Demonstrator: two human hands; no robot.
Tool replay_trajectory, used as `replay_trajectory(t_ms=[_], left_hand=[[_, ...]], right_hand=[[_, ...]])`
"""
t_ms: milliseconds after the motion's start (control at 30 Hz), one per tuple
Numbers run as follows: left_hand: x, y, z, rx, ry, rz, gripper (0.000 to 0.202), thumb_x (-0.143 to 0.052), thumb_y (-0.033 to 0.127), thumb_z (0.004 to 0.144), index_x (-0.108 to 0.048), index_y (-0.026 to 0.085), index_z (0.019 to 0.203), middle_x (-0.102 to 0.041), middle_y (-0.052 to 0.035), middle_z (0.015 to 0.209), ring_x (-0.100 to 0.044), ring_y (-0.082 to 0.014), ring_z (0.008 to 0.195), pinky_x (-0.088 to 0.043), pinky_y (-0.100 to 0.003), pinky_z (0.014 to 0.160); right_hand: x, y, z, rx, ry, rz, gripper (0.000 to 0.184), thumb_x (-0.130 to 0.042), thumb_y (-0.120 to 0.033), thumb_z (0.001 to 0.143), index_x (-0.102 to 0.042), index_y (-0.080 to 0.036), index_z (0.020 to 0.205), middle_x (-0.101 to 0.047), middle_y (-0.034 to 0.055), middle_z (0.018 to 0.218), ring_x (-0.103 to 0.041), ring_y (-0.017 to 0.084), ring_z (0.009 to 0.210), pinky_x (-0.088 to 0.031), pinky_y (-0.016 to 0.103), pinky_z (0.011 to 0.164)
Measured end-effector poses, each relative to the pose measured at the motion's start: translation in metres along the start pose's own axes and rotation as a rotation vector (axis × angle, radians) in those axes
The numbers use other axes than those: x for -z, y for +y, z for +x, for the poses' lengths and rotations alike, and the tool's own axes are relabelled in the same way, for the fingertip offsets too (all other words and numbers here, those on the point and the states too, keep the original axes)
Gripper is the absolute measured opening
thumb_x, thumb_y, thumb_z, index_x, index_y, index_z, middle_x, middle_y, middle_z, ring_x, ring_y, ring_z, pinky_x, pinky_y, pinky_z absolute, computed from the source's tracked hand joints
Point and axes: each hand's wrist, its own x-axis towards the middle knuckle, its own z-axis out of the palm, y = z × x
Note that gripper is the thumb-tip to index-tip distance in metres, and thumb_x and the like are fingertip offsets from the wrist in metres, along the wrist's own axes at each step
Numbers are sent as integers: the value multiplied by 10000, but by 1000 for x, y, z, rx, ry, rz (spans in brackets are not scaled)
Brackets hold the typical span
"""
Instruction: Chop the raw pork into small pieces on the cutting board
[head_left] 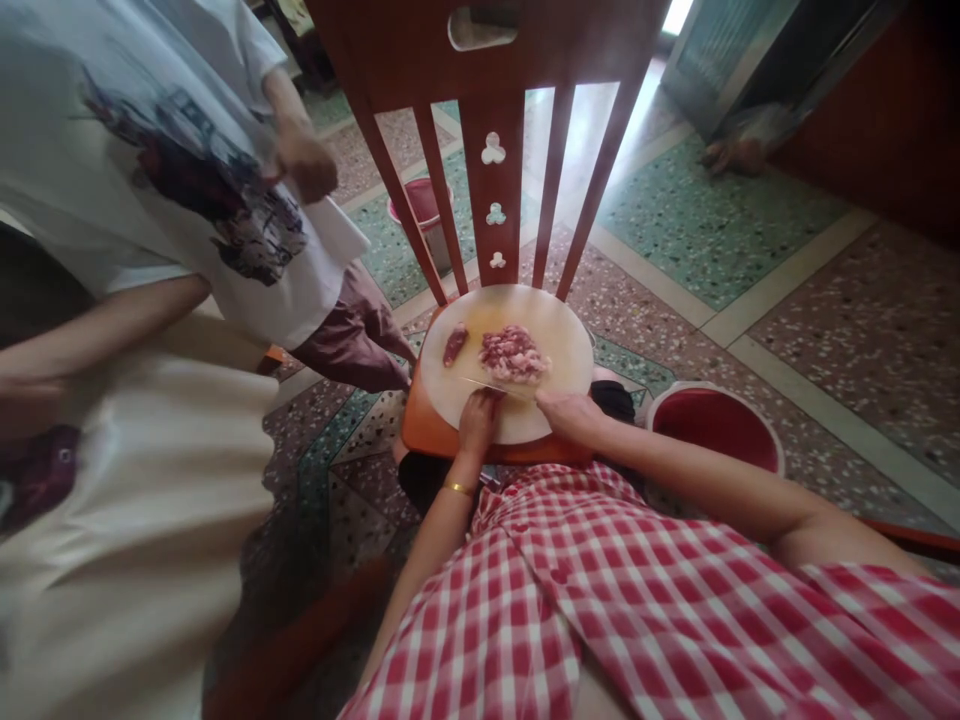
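A round pale cutting board (442,395) lies on the seat of a wooden chair. On it sits a heap of chopped raw meat (514,353), with a separate dark red piece of meat (454,344) to its left. My right hand (568,413) is closed around the handle of a knife (491,385), whose thin blade points left across the board in front of the heap. At the board's near edge, my left hand (478,422) has its fingers curled down close to the blade, on what looks like another dark red piece of meat, mostly hidden by the fingers.
The chair's slatted back (487,80) rises behind the board. A red-lined bucket (716,430) stands on the floor at right, and another bin (424,205) stands behind the chair. At left, a person in a white shirt (187,150) stands beside a cream-covered table (150,520).
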Motion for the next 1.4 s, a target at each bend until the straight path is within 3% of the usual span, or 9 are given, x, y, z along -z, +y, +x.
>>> replay_trajectory(t_ms=[300, 533, 600, 767, 900, 1033, 1233, 1400], left_hand=[[-6, -3, -1, 87, -13, 8, 355, -479, 90, 829, -553, 187, 1163, -605, -98, 1097, -533, -215, 1085, -458, -403, 952], [-11, -3, -1, 107, 8, 23, 278, -495, 125, 837, -586, 145, 1100, -613, -117, 1091, -543, -215, 1071, -451, -381, 959], [-10, -2, -1, 106, 6, 36, 265, -508, 143, 837, -591, 135, 1089, -614, -124, 1078, -546, -219, 1058, -450, -380, 953], [-3, 5, 1, 144, -7, 82, 229, -497, 147, 845, -619, 159, 1038, -619, -108, 993, -555, -216, 987, -474, -369, 878], [4, 11, 3, 90, 39, 55, 223, -458, 224, 887, -626, 188, 1029, -588, -97, 1059, -529, -201, 1035, -448, -356, 920], [7, 12, -1, 59, 96, 14, 250, -439, 213, 893, -609, 185, 1074, -568, -102, 1108, -504, -197, 1094, -435, -357, 953], [0, 4, -3, 61, 24, -5, 261, -433, 129, 875, -604, 189, 1063, -603, -84, 1042, -530, -193, 1038, -456, -369, 925], [-5, 2, -1, 61, 23, 10, 236, -447, 134, 873, -605, 161, 1045, -611, -97, 998, -542, -202, 1005, -465, -371, 908]], right_hand=[[-2, -8, -5, -18, -65, 81, 276, -287, -158, 917, -488, -144, 1107, -661, 137, 941, -641, 202, 863, -454, 280, 718], [3, -43, 58, 56, 28, 112, 279, -284, -150, 914, -530, -120, 1042, -659, 156, 944, -645, 219, 849, -471, 287, 682], [0, -46, 65, 64, 43, 121, 281, -282, -136, 910, -533, -118, 1036, -658, 156, 942, -646, 217, 842, -471, 288, 678], [-15, -7, 31, 91, 11, 130, 303, -337, -138, 887, -493, -107, 1146, -660, 146, 934, -639, 206, 845, -464, 289, 710], [-12, 21, 5, -15, -33, 81, 317, -329, -149, 882, -484, -140, 1159, -662, 127, 915, -639, 224, 835, -464, 308, 698], [1, 12, 1, -29, -44, 79, 316, -315, -143, 885, -458, -156, 1166, -661, 129, 931, -643, 223, 827, -460, 302, 684], [-3, 1, -1, 6, -26, 95, 307, -292, -156, 899, -493, -152, 1130, -659, 125, 897, -645, 237, 807, -454, 306, 657], [0, -17, 32, 79, 20, 127, 295, -305, -155, 901, -502, -131, 1120, -658, 138, 938, -635, 221, 854, -453, 291, 692]])
